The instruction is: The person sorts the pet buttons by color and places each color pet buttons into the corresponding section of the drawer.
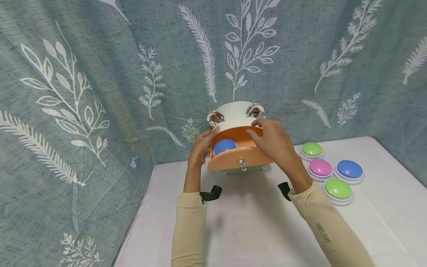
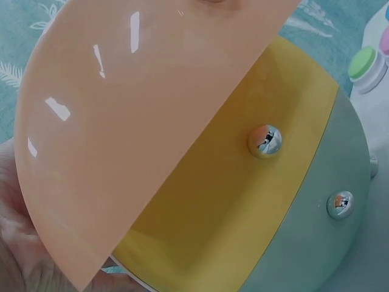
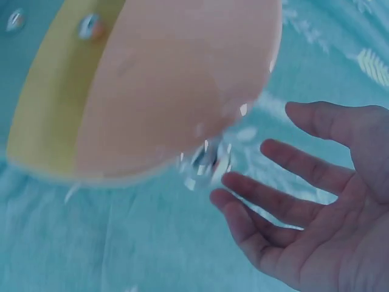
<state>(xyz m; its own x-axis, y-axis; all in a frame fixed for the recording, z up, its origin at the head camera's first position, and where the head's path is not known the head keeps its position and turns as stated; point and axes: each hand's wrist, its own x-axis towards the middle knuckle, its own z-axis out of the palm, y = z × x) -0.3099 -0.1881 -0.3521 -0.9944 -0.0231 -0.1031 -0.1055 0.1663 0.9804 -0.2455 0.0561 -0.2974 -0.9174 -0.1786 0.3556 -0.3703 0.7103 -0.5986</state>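
A small rounded drawer chest (image 1: 233, 114) with chrome rings on top stands at the back of the table. Its orange top drawer (image 1: 258, 157) is pulled out, and a blue domed button (image 1: 225, 145) sits at the left inside it. My left hand (image 1: 200, 145) grips the chest's left side, thumb up by the drawer opening. Over the drawer's right part hovers my right hand (image 1: 275, 142), fingers spread and holding nothing; the right wrist view shows its palm. Below, the yellow drawer (image 2: 298, 109) and green drawer (image 2: 325, 170) are closed, each with a chrome knob.
Right of the chest on the white-covered table (image 1: 247, 222) lie a green button (image 1: 311, 148), a pink button (image 1: 320, 167), a blue button (image 1: 349, 169) and another green button (image 1: 338, 188), all with white bases. A leaf-patterned curtain (image 1: 186, 81) hangs behind and along the left.
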